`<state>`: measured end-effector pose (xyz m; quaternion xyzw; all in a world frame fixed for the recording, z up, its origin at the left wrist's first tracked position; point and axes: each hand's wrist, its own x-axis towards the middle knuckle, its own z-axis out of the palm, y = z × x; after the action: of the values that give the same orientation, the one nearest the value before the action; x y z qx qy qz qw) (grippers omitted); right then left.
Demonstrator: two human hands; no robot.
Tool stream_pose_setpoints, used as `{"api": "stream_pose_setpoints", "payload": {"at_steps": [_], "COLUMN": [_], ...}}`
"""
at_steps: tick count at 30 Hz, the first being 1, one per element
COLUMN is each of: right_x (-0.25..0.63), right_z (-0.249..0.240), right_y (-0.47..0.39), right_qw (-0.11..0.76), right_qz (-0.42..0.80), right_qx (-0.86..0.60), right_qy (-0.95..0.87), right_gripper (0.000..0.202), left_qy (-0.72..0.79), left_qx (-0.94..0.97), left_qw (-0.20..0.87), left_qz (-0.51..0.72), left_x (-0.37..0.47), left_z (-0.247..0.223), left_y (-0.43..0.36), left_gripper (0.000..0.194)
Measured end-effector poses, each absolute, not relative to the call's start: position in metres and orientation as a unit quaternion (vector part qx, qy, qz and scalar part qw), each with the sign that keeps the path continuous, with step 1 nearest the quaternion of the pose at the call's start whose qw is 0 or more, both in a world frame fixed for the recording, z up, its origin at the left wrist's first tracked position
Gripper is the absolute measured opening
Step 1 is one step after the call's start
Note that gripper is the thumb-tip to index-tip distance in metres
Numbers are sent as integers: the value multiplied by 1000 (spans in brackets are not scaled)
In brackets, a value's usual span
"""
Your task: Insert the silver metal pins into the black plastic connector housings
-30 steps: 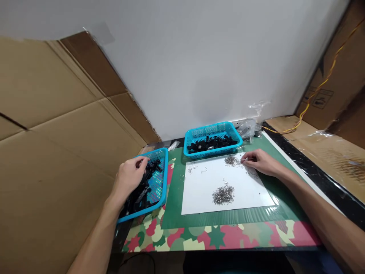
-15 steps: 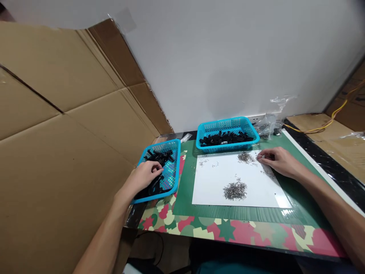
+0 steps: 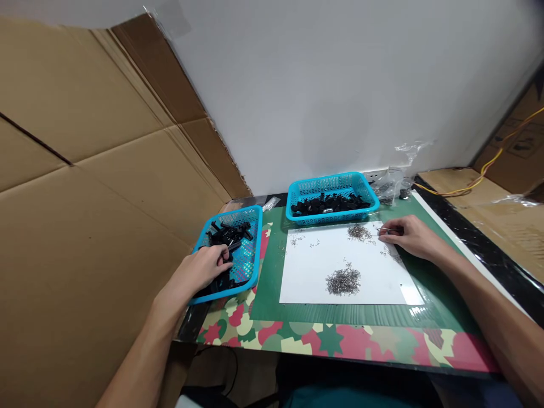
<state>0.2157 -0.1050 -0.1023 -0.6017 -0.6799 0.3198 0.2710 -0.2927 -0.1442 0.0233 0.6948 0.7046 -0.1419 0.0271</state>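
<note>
My left hand [image 3: 208, 265] reaches into the left blue basket [image 3: 257, 249], its fingers closed on a black plastic part [image 3: 233, 247] that sticks out past them. More black plastic parts [image 3: 225, 232] lie around the hand. Over the right edge of a white sheet [image 3: 306, 277], my right hand [image 3: 406, 233] is closed in a pinch. A thin, shiny metal piece shows at its fingertips, too small to name exactly. Close to those fingers lies a small heap of tiny metal pieces [image 3: 359, 232]. A larger heap of such metal pieces [image 3: 343, 281] sits nearer to me.
A second blue basket [image 3: 334, 218] with black parts stands behind the sheet. Clear plastic bags [image 3: 389, 184] lie to its right. A cardboard panel [image 3: 106, 226] rises on the left, and a yellow cable [image 3: 478, 180] runs at the right. Green mat [image 3: 267, 294] underlies the sheet.
The view has shifted slightly. My left hand's fingers have curled in, and a black part now shows in them. The right hand stays beside the small heap.
</note>
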Motion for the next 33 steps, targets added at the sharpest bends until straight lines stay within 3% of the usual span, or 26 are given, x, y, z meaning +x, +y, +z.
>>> {"api": "stream_pose_setpoints", "payload": {"at_steps": [9,14,22,29,33], "right_x": [217,209,194,178,174], "right_z": [-100,-81,-75,-77,-79], "right_y": [-103,-112,-124,-127,-128], "right_qw": [341,415,429,440,451], "right_qz": [357,446,561,509,514], "right_qx": [-545,-490,-430,-448,-434], "right_qy": [-677,-623,-563,-589,-587], "right_gripper": [50,53,45,45,43], "left_qy": [685,698,701,686,623], "left_qx": [716,706,712,708,734], "left_qw": [10,4,50,31,147], "left_qz": [-132,-117,-1,165,228], "left_x": [-301,-301,-322,-280,-221], "left_z": [19,25,33,50,41], "left_y": [-143,-144,-153,-159,-155], "left_gripper": [17,16,56,40,36]}}
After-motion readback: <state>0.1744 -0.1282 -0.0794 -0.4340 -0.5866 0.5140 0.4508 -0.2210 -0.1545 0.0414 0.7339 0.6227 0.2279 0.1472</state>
